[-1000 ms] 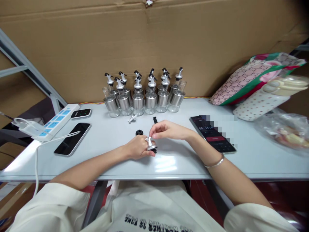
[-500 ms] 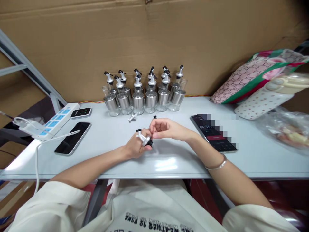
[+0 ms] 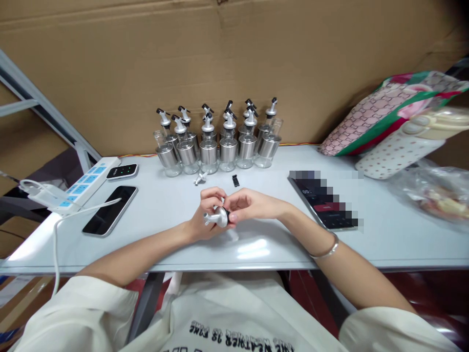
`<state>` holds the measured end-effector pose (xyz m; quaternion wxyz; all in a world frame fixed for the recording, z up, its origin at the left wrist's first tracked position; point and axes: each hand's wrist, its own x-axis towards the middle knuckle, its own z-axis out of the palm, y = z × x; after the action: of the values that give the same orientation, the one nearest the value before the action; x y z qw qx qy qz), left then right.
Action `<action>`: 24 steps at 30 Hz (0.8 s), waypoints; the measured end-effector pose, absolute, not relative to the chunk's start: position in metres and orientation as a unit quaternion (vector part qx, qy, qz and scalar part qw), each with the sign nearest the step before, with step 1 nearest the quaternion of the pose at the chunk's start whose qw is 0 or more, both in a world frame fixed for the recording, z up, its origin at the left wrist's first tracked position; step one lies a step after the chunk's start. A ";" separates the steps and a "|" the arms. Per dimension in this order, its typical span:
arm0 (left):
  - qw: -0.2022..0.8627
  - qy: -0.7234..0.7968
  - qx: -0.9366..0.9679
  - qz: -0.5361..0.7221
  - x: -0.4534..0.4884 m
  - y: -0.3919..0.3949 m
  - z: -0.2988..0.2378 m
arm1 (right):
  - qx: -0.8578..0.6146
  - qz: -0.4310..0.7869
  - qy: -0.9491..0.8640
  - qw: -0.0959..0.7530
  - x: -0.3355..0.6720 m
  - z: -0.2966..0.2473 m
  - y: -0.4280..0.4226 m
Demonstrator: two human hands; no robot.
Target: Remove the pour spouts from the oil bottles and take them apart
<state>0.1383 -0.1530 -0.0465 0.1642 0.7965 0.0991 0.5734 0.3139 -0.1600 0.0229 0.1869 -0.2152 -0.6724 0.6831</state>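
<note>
Near the front of the table, a silver pour spout [image 3: 217,218] with a black stopper end lies sideways between my hands, its nozzle pointing left. My left hand [image 3: 205,215] is closed around it from the left. From the right, my right hand [image 3: 249,204] pinches the black end with thumb and fingers, which partly hide it. Just beyond the hands rests a small black piece [image 3: 235,181], perhaps a spout flap. A loose silver spout part [image 3: 200,179] lies to its left, in front of several glass bottles with steel sleeves [image 3: 209,153].
Most bottles carry spouts; two at the row's ends have bare necks. On the left are a power strip [image 3: 86,182], a small device [image 3: 122,171] and a phone [image 3: 110,210] under a white cable. Rightward lie another phone [image 3: 322,205], a dotted flask [image 3: 399,151] and a plastic bag [image 3: 436,190].
The spout has turned in my left hand, its nozzle now more to the left. My right hand has come down onto its black end, uncovering the small black piece on the table.
</note>
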 end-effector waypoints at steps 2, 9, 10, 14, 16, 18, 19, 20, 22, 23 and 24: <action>0.168 0.100 0.798 0.570 0.138 -0.154 -0.047 | -0.218 0.678 -0.676 0.187 0.314 0.021 -0.159; 0.158 0.101 0.806 0.562 0.140 -0.157 -0.039 | -0.201 0.660 -0.700 0.184 0.314 0.026 -0.160; 0.147 0.102 0.810 0.559 0.139 -0.157 -0.036 | -0.199 0.659 -0.702 0.182 0.314 0.026 -0.161; 0.047 0.092 0.840 0.533 0.132 -0.150 -0.013 | -0.220 0.635 -0.714 0.198 0.312 0.027 -0.162; -0.055 0.074 0.861 0.500 0.125 -0.145 0.000 | -0.236 0.608 -0.724 0.223 0.310 0.026 -0.162; -0.140 0.074 0.878 0.451 0.119 -0.141 0.010 | -0.257 0.583 -0.731 0.245 0.309 0.025 -0.162; -0.165 0.079 0.885 0.428 0.116 -0.139 0.013 | -0.273 0.570 -0.733 0.251 0.309 0.025 -0.162; -0.181 0.087 0.890 0.410 0.114 -0.139 0.015 | -0.292 0.554 -0.736 0.257 0.310 0.025 -0.162; -0.190 0.101 0.895 0.390 0.113 -0.139 0.016 | -0.329 0.511 -0.747 0.270 0.311 0.026 -0.161; -0.190 0.107 0.896 0.386 0.113 -0.139 0.015 | -0.347 0.487 -0.753 0.276 0.311 0.027 -0.160; -0.189 0.112 0.896 0.386 0.114 -0.139 0.015 | -0.362 0.466 -0.757 0.280 0.312 0.027 -0.160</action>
<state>0.1138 -0.1390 0.0147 -0.1895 0.8959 0.1125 0.3857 0.3115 -0.1598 0.0271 0.2801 -0.3623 -0.7573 0.4656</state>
